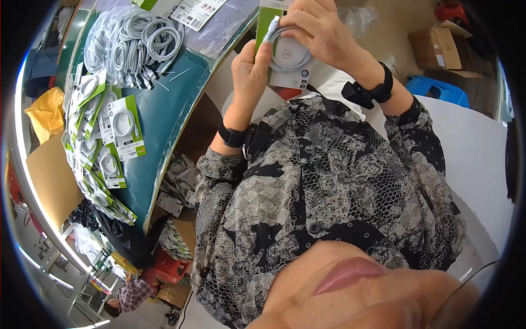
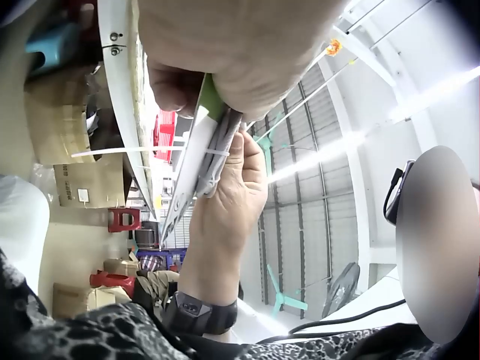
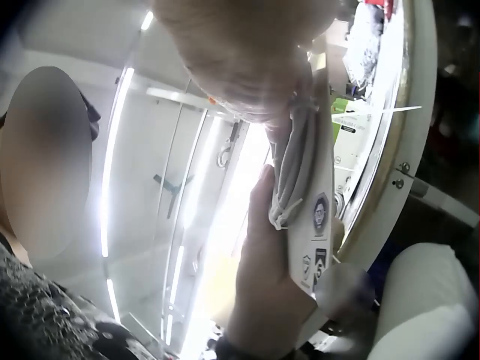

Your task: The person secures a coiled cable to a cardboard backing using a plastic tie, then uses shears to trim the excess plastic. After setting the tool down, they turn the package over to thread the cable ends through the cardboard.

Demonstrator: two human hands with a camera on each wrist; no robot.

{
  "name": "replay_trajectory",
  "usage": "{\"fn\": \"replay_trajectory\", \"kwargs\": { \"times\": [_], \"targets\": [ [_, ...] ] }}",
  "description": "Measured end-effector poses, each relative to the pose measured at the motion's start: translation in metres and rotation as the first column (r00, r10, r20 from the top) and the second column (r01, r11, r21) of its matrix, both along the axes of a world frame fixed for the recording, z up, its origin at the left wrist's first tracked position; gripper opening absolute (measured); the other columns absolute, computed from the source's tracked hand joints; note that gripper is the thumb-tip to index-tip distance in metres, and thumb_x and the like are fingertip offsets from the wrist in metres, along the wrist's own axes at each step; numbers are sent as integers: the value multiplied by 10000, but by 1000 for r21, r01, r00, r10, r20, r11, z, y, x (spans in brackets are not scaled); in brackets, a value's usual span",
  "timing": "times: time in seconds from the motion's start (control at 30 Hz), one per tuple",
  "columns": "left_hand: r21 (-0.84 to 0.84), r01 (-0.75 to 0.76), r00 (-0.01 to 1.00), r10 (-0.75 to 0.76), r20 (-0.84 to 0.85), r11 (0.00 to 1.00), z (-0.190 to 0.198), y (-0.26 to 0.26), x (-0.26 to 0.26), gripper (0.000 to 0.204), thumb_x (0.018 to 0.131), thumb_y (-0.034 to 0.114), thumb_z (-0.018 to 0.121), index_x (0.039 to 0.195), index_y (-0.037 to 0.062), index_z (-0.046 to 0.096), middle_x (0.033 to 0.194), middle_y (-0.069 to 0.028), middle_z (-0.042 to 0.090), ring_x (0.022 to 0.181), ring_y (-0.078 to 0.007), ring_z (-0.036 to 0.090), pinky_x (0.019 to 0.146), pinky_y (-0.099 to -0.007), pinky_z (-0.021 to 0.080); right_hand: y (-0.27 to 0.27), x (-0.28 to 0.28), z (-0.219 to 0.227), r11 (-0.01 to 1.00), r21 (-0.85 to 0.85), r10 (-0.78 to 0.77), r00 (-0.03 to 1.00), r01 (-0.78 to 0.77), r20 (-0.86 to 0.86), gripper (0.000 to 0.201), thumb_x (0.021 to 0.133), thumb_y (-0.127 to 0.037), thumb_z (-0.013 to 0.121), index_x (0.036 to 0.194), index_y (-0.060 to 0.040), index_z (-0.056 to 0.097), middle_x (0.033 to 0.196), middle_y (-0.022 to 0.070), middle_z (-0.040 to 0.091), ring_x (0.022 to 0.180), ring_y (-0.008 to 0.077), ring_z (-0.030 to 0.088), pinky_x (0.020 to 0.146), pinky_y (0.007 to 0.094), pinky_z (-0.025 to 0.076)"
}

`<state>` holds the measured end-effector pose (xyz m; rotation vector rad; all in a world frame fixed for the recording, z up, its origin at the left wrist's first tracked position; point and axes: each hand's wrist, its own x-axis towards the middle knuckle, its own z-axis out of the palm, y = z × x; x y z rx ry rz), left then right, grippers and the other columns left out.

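A white and green packaging card [image 1: 296, 80] with a coiled grey cable [image 1: 286, 68] on its face is held up in front of the chest. My left hand [image 1: 251, 74] grips the card's left edge, with the thumb on the cable side and fingertips showing behind the card in the right wrist view. My right hand [image 1: 326, 35] pinches the coil near its upper end, beside a pale connector [image 1: 272, 26]. A thin white plastic tie [image 2: 124, 151] sticks out from the back of the card in the left wrist view.
At left is a green-topped table [image 1: 164, 112] with a bagged heap of grey cables [image 1: 129, 46], several carded cables [image 1: 125, 126] and loose white ties [image 1: 179, 74]. Behind on the right are a cardboard box [image 1: 438, 49] and a blue stool [image 1: 436, 90].
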<state>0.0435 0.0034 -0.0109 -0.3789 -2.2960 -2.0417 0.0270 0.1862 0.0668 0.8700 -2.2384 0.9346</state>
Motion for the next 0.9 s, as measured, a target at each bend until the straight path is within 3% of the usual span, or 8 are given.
{"fn": "replay_trajectory", "kwargs": {
  "times": [0.07,0.2,0.3,0.47,0.6,0.7,0.87,0.9],
  "targets": [
    [25,30,999,-31,30,999,0,0,0,337,949,283,515,752,12,548,582,24,435,549,-54,365,482,-238,319,-1,-4,-10,1000,-13,-24,1000,24,9,162,685,-66,701,803,-67,591,779,94,540,852,289,532,881,387,367],
    [95,16,996,-24,89,995,11,3,9,341,954,292,508,769,9,553,587,26,434,555,-54,366,485,-241,321,5,-30,-46,983,-54,136,900,-174,-415,165,694,-67,704,819,-66,596,803,96,553,868,288,538,881,388,363],
    [34,9,1000,-10,30,999,6,2,8,336,956,287,505,777,7,556,588,26,439,558,-54,373,484,-242,323,-1,1,-3,998,-65,30,999,-27,33,150,705,-64,705,817,-69,605,832,84,577,888,274,547,875,391,362],
    [-58,27,999,-29,-43,998,11,0,6,321,957,261,504,768,5,548,578,10,449,548,-69,386,482,-249,330,-1,0,10,957,-276,-20,965,94,261,130,709,-64,705,797,-74,610,857,60,602,926,250,550,874,386,360],
    [-200,31,993,-53,-105,979,10,-2,12,295,971,258,480,844,11,579,645,32,447,601,-50,381,519,-229,314,16,-11,12,976,-209,111,963,-60,244,134,713,-70,706,817,-81,622,846,37,594,916,238,538,874,362,348],
    [-170,33,994,-51,-101,985,15,2,12,292,954,233,505,773,7,541,588,-8,449,544,-85,386,490,-254,332,11,-8,17,983,18,182,983,-182,3,112,720,-97,700,793,-85,616,821,33,576,885,237,517,848,352,340],
    [-245,40,979,-88,-185,969,15,3,16,291,941,205,523,735,1,525,565,-22,457,522,-91,390,475,-269,341,8,-10,-2,981,165,126,985,-105,-118,117,728,-150,690,751,-93,591,789,40,548,845,244,488,809,360,331],
    [-248,52,978,-99,-182,967,16,2,16,291,941,205,523,735,1,525,565,-22,457,522,-91,390,475,-269,341,6,-8,1,983,142,123,991,-115,-50,128,728,-162,688,754,-93,584,792,48,548,849,249,485,802,365,330]
  ]
}}
